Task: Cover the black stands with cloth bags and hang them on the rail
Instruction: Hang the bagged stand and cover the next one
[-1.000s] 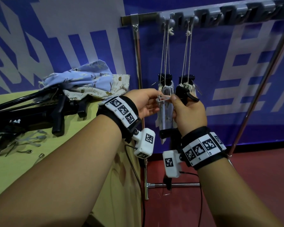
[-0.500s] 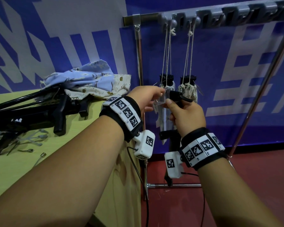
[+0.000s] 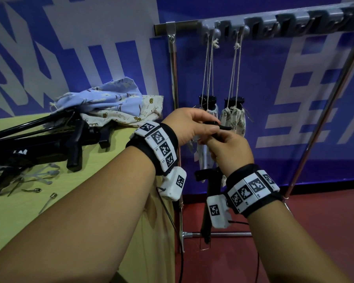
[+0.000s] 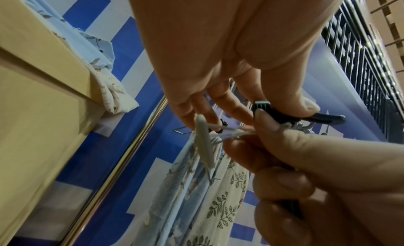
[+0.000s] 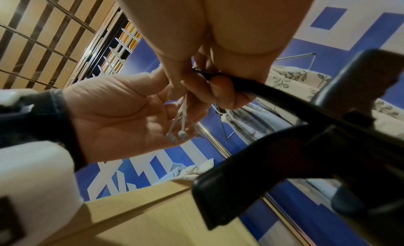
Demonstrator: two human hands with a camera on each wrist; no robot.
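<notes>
Yellow-green table (image 3: 49,211) fills the 9 o'clock side. Loose pale plastic ties (image 3: 43,173) and two small metal pins (image 3: 49,200) at its 8 o'clock end. Blue-and-white banner wall (image 3: 90,48) across 12 o'clock. Red floor (image 3: 315,231) at 4 o'clock. Wrist views: slatted wood ceiling (image 5: 43,24) at 10 o'clock, with thin metal rods across it.

- Hanging cream cloth bag (image 3: 234,121): grey-green leaf print.
- Hanging pale blue cloth bag (image 4: 174,194): grey-and-white print.
- Folded stands on the table (image 3: 39,139): black.
- Loose light blue cloth (image 3: 106,97): dark marks.
- Cream cloth beneath it (image 3: 149,107): small brown figures.
- Tabletop (image 3: 18,211): yellow-green.
- Wall banner (image 3: 274,78): blue and white.
</notes>
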